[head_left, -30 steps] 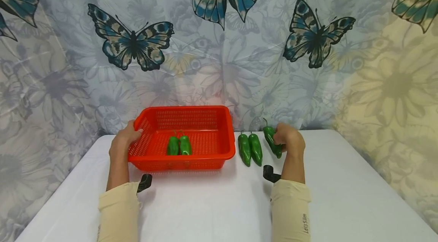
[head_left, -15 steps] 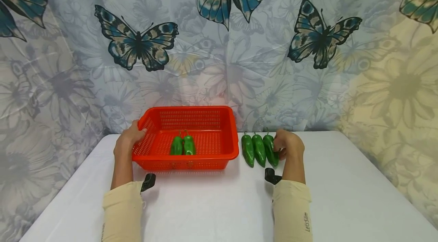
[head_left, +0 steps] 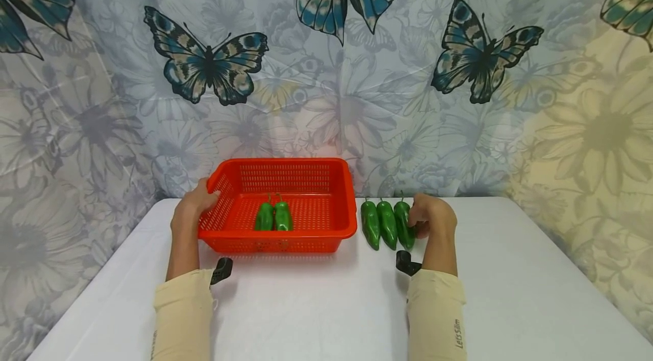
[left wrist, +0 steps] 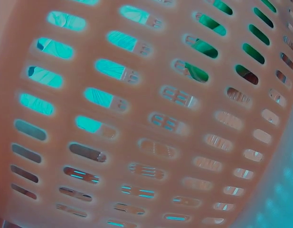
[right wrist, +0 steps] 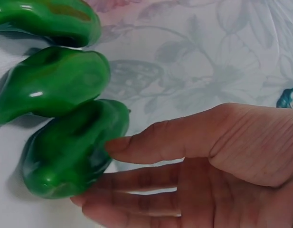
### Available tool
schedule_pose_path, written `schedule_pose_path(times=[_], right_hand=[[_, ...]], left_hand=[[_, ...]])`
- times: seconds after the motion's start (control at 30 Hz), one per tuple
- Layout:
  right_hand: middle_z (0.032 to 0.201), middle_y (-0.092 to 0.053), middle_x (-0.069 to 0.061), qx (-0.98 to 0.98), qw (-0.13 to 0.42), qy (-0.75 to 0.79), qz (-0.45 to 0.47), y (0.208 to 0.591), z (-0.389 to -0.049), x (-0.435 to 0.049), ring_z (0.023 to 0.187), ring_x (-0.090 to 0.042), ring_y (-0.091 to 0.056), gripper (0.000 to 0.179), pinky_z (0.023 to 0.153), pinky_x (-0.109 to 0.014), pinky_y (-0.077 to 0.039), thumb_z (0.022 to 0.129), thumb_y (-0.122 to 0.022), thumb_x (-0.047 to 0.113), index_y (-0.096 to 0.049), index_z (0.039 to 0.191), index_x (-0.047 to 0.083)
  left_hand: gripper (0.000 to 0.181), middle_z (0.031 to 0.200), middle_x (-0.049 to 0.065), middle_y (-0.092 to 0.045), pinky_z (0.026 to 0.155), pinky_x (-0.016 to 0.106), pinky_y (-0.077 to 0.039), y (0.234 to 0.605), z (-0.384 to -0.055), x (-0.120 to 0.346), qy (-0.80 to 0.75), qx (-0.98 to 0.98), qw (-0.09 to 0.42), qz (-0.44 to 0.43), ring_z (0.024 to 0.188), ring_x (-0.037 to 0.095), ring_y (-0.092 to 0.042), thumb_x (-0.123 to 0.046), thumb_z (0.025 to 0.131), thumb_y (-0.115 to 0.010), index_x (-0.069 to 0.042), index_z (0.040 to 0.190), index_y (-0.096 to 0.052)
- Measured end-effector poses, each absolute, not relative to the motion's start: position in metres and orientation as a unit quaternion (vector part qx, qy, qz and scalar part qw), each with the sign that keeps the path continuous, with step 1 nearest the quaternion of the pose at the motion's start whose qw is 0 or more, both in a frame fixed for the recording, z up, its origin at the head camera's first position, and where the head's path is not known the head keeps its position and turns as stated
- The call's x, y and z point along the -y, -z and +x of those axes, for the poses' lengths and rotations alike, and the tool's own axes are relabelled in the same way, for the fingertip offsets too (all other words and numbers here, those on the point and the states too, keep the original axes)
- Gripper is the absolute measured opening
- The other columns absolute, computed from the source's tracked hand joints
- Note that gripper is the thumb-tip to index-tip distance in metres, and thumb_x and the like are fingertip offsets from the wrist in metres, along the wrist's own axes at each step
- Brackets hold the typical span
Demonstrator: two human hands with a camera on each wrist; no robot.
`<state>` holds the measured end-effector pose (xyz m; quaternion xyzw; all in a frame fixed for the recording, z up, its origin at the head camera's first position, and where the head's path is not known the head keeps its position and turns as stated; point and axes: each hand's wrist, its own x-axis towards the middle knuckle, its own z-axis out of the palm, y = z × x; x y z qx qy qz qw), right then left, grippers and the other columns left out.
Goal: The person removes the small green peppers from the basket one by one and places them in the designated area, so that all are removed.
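Observation:
My left hand (head_left: 196, 202) grips the left rim of a red plastic basket (head_left: 291, 242), thumb over the edge and the other fingers hidden outside. Two green chili peppers (head_left: 274, 216) stand side by side in the basket. Right of it, three more lie in a row on the table: a left one (head_left: 370, 225), a middle one (head_left: 387, 225) and a right one (head_left: 403, 222). At the right one is my right hand (head_left: 433, 216); in the right wrist view its thumb and fairly straight fingers touch that chili pepper (right wrist: 75, 152), with a gap between thumb and fingers.
The white-covered table (head_left: 316, 304) runs back to a hanging cloth (head_left: 336, 100) printed with butterflies and flowers. Slotted basket wall (left wrist: 122, 133) fills the left wrist view in odd colours. Dark wrist cameras (head_left: 221, 270) sit at both cuffs.
My right hand has moved a chili pepper left and laid it beside the other two; its fingers now look looser. My left hand stays on the basket. The head view has shifted slightly.

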<state>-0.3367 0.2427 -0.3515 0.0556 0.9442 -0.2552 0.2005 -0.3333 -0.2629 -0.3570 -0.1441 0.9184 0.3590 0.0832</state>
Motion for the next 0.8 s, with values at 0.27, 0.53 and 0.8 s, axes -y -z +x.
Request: schedule_pose_path(times=[0.27, 0.53, 0.8], right_hand=[[0.102, -0.062, -0.018, -0.941, 0.184, 0.275, 0.075, 0.332, -0.325, -0.244, 0.074, -0.022, -0.061, 0.056, 0.065, -0.027, -0.052, 0.093, -0.064, 0.01, -0.044, 0.142, -0.008], [0.159, -0.038, -0.034, -0.952, 0.121, 0.28, -0.04, 0.309, -0.324, -0.222, 0.121, -0.044, -0.065, 0.072, 0.101, -0.052, -0.056, 0.101, -0.059, 0.019, -0.026, 0.16, -0.007], [0.136, -0.063, -0.026, -0.95, 0.05, 0.265, -0.156, 0.303, -0.331, -0.175, 0.115, -0.037, -0.065, 0.054, 0.098, -0.051, -0.058, 0.103, -0.059, 0.019, -0.046, 0.152, 0.0]], left_hand=[[0.072, 0.147, 0.035, -0.048, 0.081, 0.046, -0.067, 0.357, -0.334, 0.262, -0.36, -0.918, 0.082, -0.141, 0.109, 0.04, -0.068, -0.033, 0.109, -0.041, -0.01, 0.167, -0.005], [0.072, 0.145, 0.035, -0.048, 0.079, 0.047, -0.067, 0.356, -0.333, 0.263, -0.351, -0.921, 0.08, -0.146, 0.109, 0.041, -0.066, -0.033, 0.109, -0.042, -0.011, 0.167, -0.006], [0.072, 0.145, 0.035, -0.048, 0.078, 0.045, -0.067, 0.358, -0.334, 0.264, -0.36, -0.918, 0.083, -0.143, 0.105, 0.039, -0.067, -0.033, 0.109, -0.041, -0.011, 0.167, -0.005]])
